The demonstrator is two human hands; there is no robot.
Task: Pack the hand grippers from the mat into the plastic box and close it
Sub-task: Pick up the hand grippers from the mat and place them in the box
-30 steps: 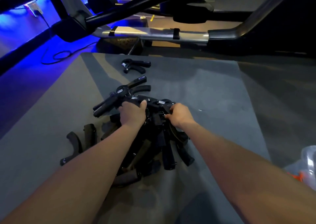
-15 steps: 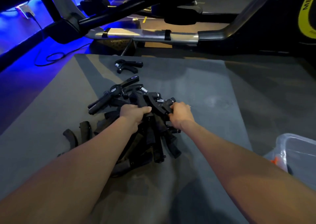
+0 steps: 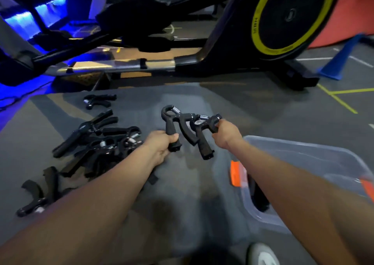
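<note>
Gripping a gripper (image 3: pixel 172 127) by its foam handle, the left hand (image 3: pixel 159 145) is curling its fingers shut; the right hand (image 3: pixel 225 133) is clutching another (image 3: pixel 202 135). Beyond the left fingers the pile (image 3: pixel 101 143) is lying on the mat (image 3: pixel 182 183); below the right fingers the box (image 3: pixel 303 153) is waiting. Grippers look stiff, light; handles suit holding.

A gym floor, seen from a person's head-worn camera looking down.

A large exercise machine (image 3: pixel 202 48) with a black, yellow-ringed flywheel (image 3: pixel 291 17) stands across the 12 to 1 o'clock side. A grey exercise mat (image 3: pixel 182 194) covers the floor at centre, with black hand grippers (image 3: pixel 97 143) piled at 9 o'clock. A blue training cone (image 3: pixel 342 60) sits at 2 o'clock beside a red mat (image 3: pixel 348 15), with yellow lines (image 3: pixel 340 98) painted on the dark floor. Blue strip lighting (image 3: pixel 30 17) glows at 10 o'clock.
</note>
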